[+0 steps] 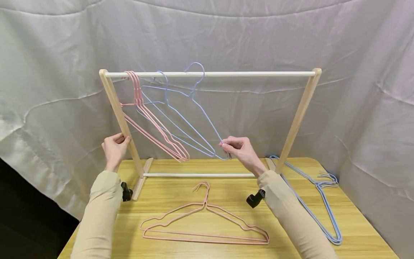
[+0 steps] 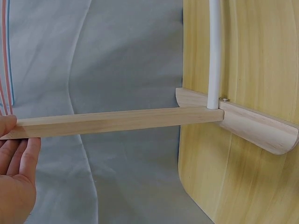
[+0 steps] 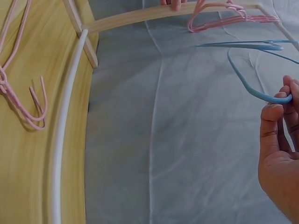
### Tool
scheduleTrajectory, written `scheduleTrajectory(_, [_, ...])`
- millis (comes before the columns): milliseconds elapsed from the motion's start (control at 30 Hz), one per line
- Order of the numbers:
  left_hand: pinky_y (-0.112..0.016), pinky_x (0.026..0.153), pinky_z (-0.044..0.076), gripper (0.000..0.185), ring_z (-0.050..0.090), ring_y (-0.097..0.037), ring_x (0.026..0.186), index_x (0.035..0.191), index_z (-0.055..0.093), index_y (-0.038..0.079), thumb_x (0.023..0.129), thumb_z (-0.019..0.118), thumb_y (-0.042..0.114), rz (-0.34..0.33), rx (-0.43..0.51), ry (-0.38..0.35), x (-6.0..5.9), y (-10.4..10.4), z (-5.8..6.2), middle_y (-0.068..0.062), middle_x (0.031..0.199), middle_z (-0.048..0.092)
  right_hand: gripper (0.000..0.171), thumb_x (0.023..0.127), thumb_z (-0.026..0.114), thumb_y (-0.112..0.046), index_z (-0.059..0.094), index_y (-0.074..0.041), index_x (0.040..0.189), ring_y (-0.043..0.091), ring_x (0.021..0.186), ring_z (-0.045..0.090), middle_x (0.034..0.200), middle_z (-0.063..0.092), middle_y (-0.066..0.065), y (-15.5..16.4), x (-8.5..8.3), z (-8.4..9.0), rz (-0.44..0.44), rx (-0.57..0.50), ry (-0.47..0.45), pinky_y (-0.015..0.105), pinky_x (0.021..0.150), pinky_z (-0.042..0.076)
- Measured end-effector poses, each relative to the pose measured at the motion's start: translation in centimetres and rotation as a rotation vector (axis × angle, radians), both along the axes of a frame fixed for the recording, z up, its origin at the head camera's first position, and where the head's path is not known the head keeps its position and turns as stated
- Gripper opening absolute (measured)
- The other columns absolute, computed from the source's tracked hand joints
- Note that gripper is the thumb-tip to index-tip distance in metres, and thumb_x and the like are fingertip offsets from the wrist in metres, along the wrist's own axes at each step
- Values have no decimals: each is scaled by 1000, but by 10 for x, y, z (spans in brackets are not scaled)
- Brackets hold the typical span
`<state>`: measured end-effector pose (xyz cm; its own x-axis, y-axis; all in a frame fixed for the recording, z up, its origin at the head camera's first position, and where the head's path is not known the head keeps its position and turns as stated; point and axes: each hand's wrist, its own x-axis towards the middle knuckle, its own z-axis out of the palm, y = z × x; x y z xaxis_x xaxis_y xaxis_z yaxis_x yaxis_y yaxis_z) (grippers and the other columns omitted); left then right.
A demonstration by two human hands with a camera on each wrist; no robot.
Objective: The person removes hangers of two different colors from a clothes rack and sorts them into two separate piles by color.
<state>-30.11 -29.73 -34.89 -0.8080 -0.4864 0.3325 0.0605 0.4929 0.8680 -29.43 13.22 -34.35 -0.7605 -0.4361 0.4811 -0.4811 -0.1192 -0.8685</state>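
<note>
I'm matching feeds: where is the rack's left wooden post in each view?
Head: the post slants down the left, held by the left hand.
Left wrist: the post crosses mid-picture from the left edge.
Right wrist: the post runs across the top.
Shared landmark: the lower white bar, meeting the post's lower end.

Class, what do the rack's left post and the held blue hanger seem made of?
Left post: pale, matt wood, with visible grain. Blue hanger: probably plastic-coated wire, smooth with slight sheen, judging by its thin, even, rounded strand; its inside is hidden.
</note>
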Motion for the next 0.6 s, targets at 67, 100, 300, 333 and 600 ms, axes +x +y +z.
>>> scheduleTrajectory(67, [-1,73,42,33,50,26,69,124,72,5,94,68,21,2,-3,2,0,0,0,-17,118,71,24,99,61,-5,78,-21,98,10,64,51,79,67,-4,2,1,-2,-2,-5,-5,23,60,44])
scheduleTrajectory(100, [-1,73,41,34,49,26,68,124,72,5,94,68,21,2,-5,2,0,0,0,-17,118,71,24,99,61,-5,78,-21,98,10,65,52,80,67,-6,3,1,-3,-5,-8,-7,22,60,45])
scheduleTrajectory(300, [-3,76,42,33,48,27,67,123,72,5,94,68,21,2,-9,6,0,1,0,-17,117,72,23,99,61,-3,77,-19,98,8,67,52,82,68,-6,10,7,-9,-24,-24,0,21,61,46])
scheduleTrajectory(333, [-3,77,43,33,48,27,66,123,73,5,94,68,21,3,-8,6,1,1,0,-17,117,72,21,99,61,-3,78,-16,98,8,67,53,83,69,-6,11,8,-11,-23,-31,5,21,61,46])
scheduleTrajectory(600, [-6,81,44,32,48,27,67,122,73,6,94,69,21,5,-18,9,1,0,1,-16,116,72,18,98,60,0,75,-8,99,10,65,53,83,69,-6,23,13,-22,-46,-45,82,21,59,47])
